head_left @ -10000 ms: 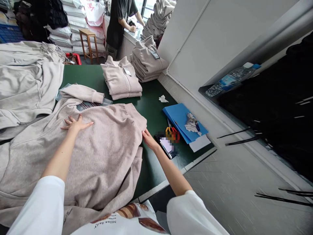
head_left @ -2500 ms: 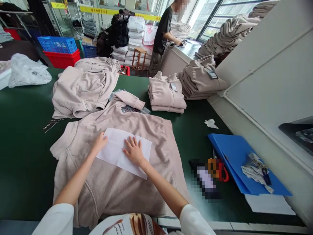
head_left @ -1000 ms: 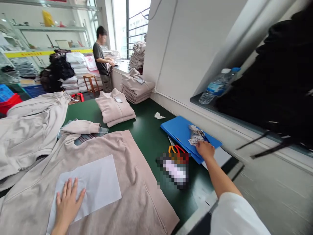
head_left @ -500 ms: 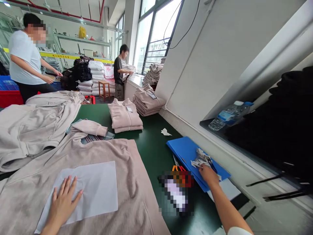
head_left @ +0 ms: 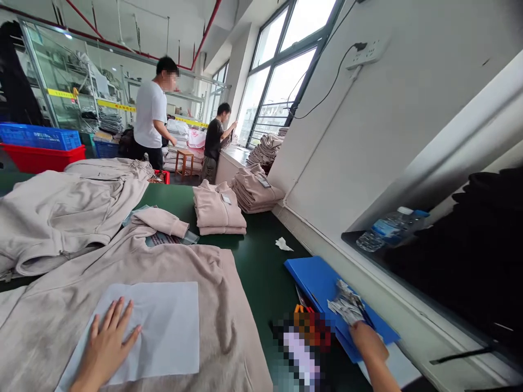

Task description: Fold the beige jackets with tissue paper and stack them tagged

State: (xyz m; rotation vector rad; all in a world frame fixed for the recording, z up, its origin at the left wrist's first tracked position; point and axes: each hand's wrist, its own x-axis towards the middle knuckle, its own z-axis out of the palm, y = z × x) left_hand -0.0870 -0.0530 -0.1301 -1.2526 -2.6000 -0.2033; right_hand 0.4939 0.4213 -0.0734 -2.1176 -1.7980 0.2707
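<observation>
My left hand (head_left: 107, 340) lies flat with fingers spread on a white sheet of paper (head_left: 169, 332). Under the paper, a beige sweatshirt (head_left: 212, 294) is laid out on the green table. Over at the right, my right hand (head_left: 368, 343) is closed, its fingers curled at the near end of a bunch of small printed paper slips (head_left: 345, 305). A dark, slim object (head_left: 365, 313) lies beside the slips, close to the fingertips. What the fingers pinch is hidden. Slips and dark object rest on a blue folder (head_left: 312, 275).
Orange-handled scissors (head_left: 300, 309) and a blurred-out item (head_left: 300, 354) lie left of the folder. Folded beige sweatshirts (head_left: 220, 215) stand further back, loose ones (head_left: 73, 207) at left. Water bottles (head_left: 384, 231) sit on the right ledge. Two people (head_left: 150, 117) work beyond the table.
The view has tilted up and turned slightly left. My right hand has drawn back a little along the slips. My left hand stays on the paper. The white-shirted person has moved right.
</observation>
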